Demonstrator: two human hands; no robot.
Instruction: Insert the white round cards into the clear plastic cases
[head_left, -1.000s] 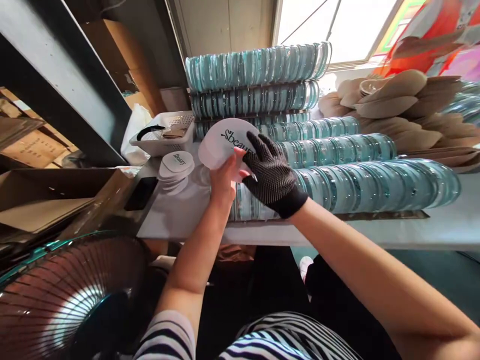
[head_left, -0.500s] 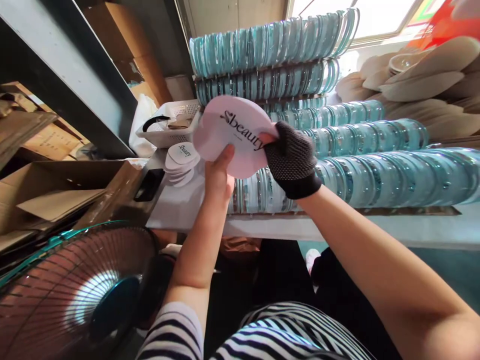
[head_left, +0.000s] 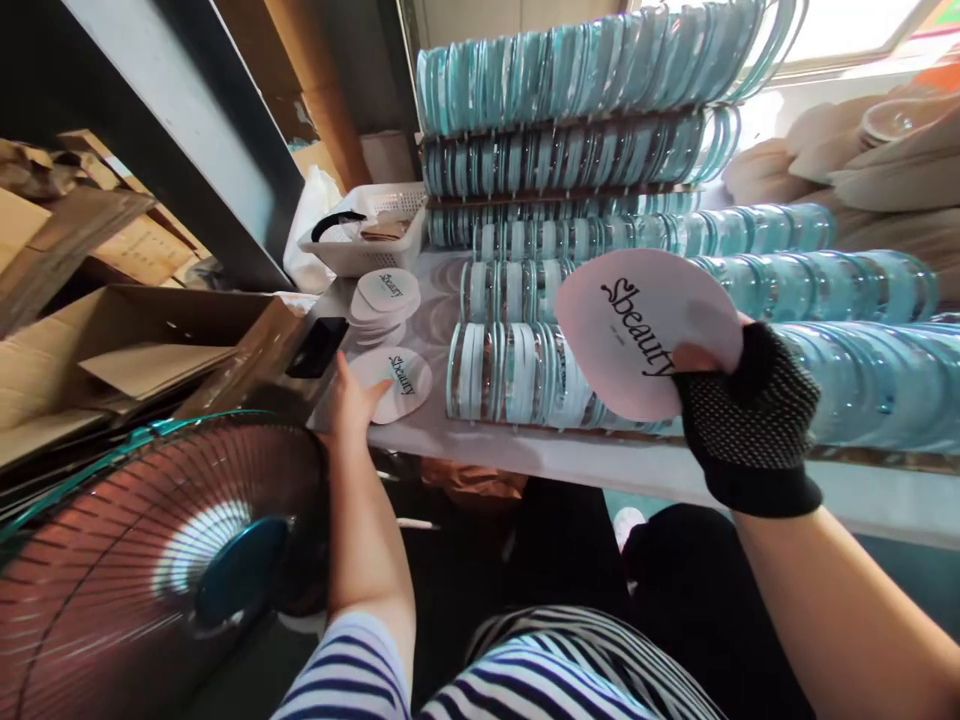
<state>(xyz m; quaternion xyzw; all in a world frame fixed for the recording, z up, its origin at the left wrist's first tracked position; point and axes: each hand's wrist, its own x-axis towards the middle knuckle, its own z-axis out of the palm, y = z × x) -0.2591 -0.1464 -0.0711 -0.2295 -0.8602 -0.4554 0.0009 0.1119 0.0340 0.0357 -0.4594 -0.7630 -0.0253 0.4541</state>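
Since a moment ago my hands have parted: both held one round "beauty" disc in front of the teal rows of lids (head_left: 750,280), and now my gloved right hand (head_left: 750,420) alone pinches that large pink disc (head_left: 645,330) above the white surface (head_left: 525,455). My bare left hand (head_left: 349,400) has dropped left, fingers loosely open, touching a small disc (head_left: 397,380) lying flat near the small stack of discs (head_left: 386,300); most lids look still unlabelled, I judge.
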